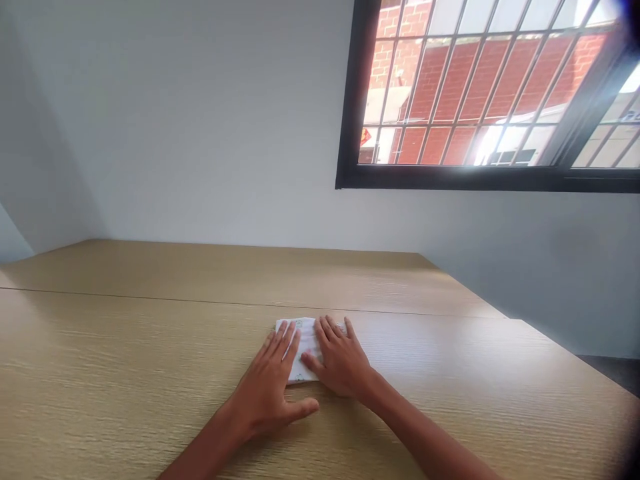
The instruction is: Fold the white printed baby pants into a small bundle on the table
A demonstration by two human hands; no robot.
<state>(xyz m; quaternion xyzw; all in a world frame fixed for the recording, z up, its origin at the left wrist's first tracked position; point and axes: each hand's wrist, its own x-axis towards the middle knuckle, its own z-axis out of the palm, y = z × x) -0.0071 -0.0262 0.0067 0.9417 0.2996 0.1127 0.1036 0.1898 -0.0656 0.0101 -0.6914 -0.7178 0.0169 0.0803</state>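
Observation:
A small white folded cloth [306, 369] with a faint printed pattern lies flat on the wooden table, partly covered by both hands. My left hand [270, 383] rests over its left side, fingers stretched out on the cloth and thumb spread apart over the table. On the cloth's right side lies my right hand [343, 360], palm down, its fingers extended and its thumb pointing left across the fabric. Neither hand grips the cloth. Its right edge is mostly hidden under my right hand.
The light wood table [125, 373] spreads wide around the hands, with a thin seam running across it. A pale wall [215, 133] rises behind its far edge. A dark-framed window [450, 177] with metal bars is at the upper right.

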